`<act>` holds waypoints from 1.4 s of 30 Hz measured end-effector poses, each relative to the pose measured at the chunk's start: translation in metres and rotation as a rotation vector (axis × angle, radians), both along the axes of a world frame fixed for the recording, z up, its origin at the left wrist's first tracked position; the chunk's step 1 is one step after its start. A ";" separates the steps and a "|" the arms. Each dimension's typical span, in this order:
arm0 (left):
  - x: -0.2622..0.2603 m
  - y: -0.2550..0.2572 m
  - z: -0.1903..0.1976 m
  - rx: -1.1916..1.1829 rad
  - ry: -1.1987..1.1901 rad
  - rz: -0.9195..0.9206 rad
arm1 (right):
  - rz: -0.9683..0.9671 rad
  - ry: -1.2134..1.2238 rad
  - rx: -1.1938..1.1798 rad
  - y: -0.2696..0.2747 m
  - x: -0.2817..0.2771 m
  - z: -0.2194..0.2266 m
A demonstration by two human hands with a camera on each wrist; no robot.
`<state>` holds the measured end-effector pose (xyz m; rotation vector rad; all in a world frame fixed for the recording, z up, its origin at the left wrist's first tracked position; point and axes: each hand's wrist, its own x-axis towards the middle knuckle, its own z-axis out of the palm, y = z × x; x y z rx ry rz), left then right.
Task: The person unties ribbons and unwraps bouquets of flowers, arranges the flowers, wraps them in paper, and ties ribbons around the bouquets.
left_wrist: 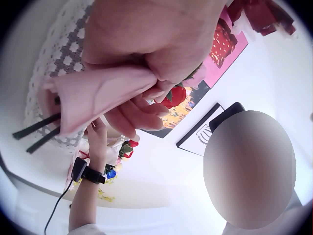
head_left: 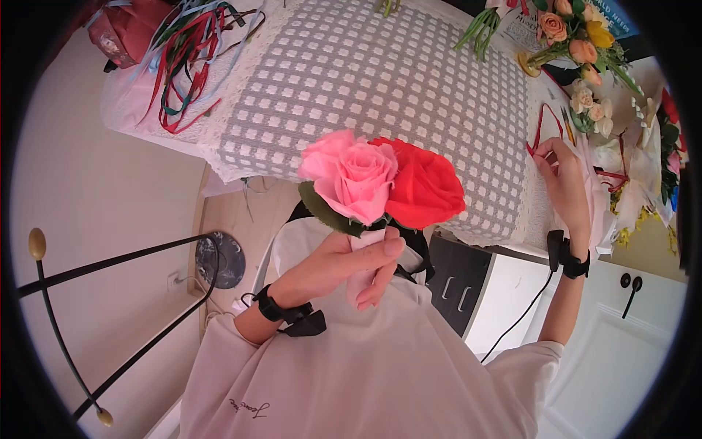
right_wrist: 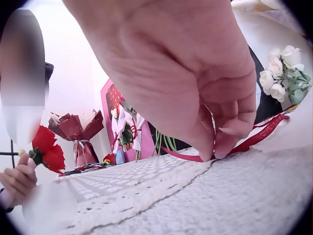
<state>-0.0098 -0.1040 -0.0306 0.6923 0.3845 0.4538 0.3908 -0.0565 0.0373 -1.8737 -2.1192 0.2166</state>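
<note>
In front of the chest, my left hand (head_left: 333, 262) grips a small bouquet by its pink paper wrap (left_wrist: 100, 95). Pink roses (head_left: 358, 175) and a red rose (head_left: 431, 189) fan out above the thumb, with a dark green leaf (head_left: 322, 208) at the side. Two dark stems (left_wrist: 39, 128) stick out of the wrap's lower end. Over at the table's right side, my right hand (head_left: 564, 179) pinches a red ribbon (right_wrist: 259, 137) between thumb and fingertips, low against the white cloth. The ribbon runs on past both sides of the fingers.
A grey-and-white checked cloth (head_left: 373, 80) covers the table. Tangled ribbons (head_left: 186, 66) lie at its far left. Peach roses (head_left: 583, 51) and white roses (right_wrist: 278, 73) stand on the right. A black metal rack (head_left: 117, 274) is at the left, and dark drawers (head_left: 455, 278) sit below the table.
</note>
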 end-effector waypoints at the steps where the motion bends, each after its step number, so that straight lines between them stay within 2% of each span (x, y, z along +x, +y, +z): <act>1: -0.002 0.000 0.001 -0.009 0.006 0.003 | -0.053 0.056 -0.057 0.001 -0.003 0.003; 3: -0.007 0.001 -0.005 -0.003 -0.005 0.005 | -0.112 0.109 -0.112 0.004 -0.004 0.005; 9: -0.022 0.001 -0.013 0.124 0.033 -0.060 | -0.082 0.255 -0.276 0.013 0.019 0.008; 11: -0.026 0.002 -0.013 0.177 0.033 -0.107 | -0.027 0.009 -0.201 0.022 0.015 0.025; 12: -0.028 0.002 -0.013 0.188 0.033 -0.094 | -0.031 0.008 -0.196 0.027 0.008 0.035; 14: -0.029 0.003 -0.010 0.207 0.036 -0.085 | 0.101 0.039 -0.056 0.039 -0.027 0.057; 18: -0.030 0.003 0.002 0.260 -0.014 0.128 | 0.414 0.439 0.048 0.046 -0.122 0.119; 19: -0.031 0.003 0.006 0.310 -0.021 0.217 | 0.382 0.424 0.171 0.039 -0.135 0.134; 20: -0.035 0.005 0.010 0.312 -0.016 0.231 | 0.349 0.410 0.292 0.031 -0.143 0.149; 22: -0.045 0.010 0.016 0.377 -0.162 0.257 | 0.545 0.556 0.463 0.023 -0.133 0.179; 23: -0.047 0.009 0.022 0.432 -0.130 0.297 | 0.548 0.561 0.465 0.019 -0.135 0.173; 26: -0.056 0.012 0.028 0.562 -0.189 0.359 | 0.287 1.164 0.659 0.009 -0.156 0.127; 27: -0.056 0.008 0.031 0.560 -0.158 0.409 | 0.665 1.061 0.360 0.016 -0.143 0.106; 28: -0.055 0.011 0.033 0.561 -0.158 0.403 | 0.556 1.159 0.194 0.005 -0.153 0.091; 30: -0.056 0.018 0.036 0.643 -0.126 0.429 | 0.335 1.356 0.130 -0.010 -0.148 0.043; 32: -0.050 0.021 0.037 0.616 -0.065 0.457 | 0.083 1.327 -0.022 -0.026 -0.142 0.007; 33: -0.046 0.029 0.036 0.682 0.029 0.436 | 0.005 1.289 -0.086 -0.033 -0.138 -0.007; 34: -0.041 0.037 0.036 0.749 0.123 0.414 | 0.001 1.293 -0.086 -0.038 -0.134 -0.018; 35: -0.029 0.041 0.037 0.696 0.116 0.409 | -0.025 1.270 -0.091 -0.043 -0.132 -0.028; 38: 0.012 0.048 0.054 0.502 0.314 0.439 | -0.043 1.260 -0.058 -0.047 -0.127 -0.033; 42: 0.057 0.073 0.054 0.593 0.475 0.327 | -0.046 1.289 -0.041 -0.047 -0.124 -0.037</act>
